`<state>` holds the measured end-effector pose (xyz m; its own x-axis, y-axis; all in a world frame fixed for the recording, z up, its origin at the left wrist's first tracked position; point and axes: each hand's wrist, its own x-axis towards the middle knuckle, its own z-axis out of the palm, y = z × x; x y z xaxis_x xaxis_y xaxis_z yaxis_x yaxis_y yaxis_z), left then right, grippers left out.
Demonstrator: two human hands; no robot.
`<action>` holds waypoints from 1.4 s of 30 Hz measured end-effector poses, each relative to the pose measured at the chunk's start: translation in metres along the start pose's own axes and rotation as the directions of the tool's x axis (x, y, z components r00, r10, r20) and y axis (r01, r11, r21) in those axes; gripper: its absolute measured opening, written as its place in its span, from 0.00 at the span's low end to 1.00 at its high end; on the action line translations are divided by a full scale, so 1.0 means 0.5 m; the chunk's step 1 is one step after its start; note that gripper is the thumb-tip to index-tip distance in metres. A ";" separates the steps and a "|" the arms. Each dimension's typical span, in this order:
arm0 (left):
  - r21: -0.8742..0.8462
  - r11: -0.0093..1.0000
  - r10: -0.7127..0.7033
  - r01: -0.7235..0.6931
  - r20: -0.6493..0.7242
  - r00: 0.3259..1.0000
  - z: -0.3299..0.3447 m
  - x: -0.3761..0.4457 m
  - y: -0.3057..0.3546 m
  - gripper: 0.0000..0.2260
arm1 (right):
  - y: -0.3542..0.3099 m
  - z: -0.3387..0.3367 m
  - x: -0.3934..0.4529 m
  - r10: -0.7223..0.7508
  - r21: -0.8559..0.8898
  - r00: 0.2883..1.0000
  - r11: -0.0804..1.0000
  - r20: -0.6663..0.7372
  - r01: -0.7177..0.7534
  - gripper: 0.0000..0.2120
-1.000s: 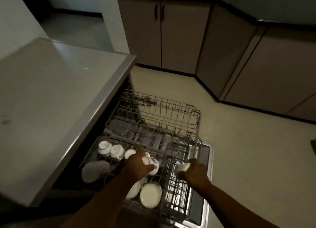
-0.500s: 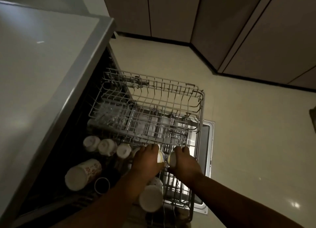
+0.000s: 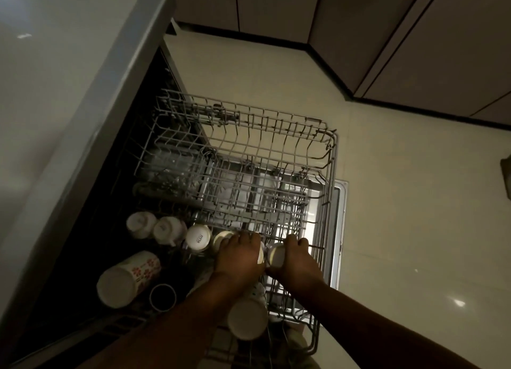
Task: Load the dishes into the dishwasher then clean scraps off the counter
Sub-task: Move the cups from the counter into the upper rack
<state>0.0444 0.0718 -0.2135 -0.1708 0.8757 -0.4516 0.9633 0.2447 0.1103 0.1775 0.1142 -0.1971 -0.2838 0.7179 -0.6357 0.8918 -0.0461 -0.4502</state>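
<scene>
- Nearest the viewer on the dishwasher rack (image 3: pixel 276 158), a white mug (image 3: pixel 248 320) is partly hidden by the left forearm.
- Left hand (image 3: pixel 240 255): grip curled over a cup, mostly hidden.
- Right hand (image 3: pixel 294 258): grip wraps a white cup (image 3: pixel 276 255).
- Left of them, an upturned cup (image 3: pixel 198 237) reads "SISTA".
- Far rack contents are dim, unclear.

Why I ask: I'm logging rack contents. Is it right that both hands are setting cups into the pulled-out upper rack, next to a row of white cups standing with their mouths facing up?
Not quite. In the head view the white cups in the row stand upside down, bases facing up. The rest holds: the left hand and right hand each hold a cup in the pulled-out upper rack.
</scene>
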 end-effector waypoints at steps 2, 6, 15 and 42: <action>0.018 0.999 0.031 -0.032 0.017 0.999 0.006 0.004 0.001 0.27 | -0.002 0.003 0.011 0.016 -0.015 1.000 1.000 0.015 -0.016 0.27; 0.040 0.996 0.073 -0.074 0.037 0.997 0.007 0.012 0.001 0.27 | 0.001 0.010 0.025 0.003 -0.015 0.999 1.000 0.047 -0.002 0.30; 0.084 0.993 0.087 -0.083 -0.043 0.995 0.006 0.021 -0.010 0.26 | 0.035 0.008 0.035 -0.042 -0.074 0.990 0.996 0.138 0.052 0.39; -0.013 0.999 0.046 -0.047 -0.048 0.998 0.018 0.000 -0.016 0.28 | -0.022 0.051 0.015 -0.129 -0.406 0.989 0.902 0.071 0.147 0.25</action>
<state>0.0386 0.0661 -0.2221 -0.1360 0.9049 -0.4034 0.9675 0.2090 0.1425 0.1565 0.1026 -0.2128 -0.4207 0.6670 -0.6149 0.9059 0.3456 -0.2449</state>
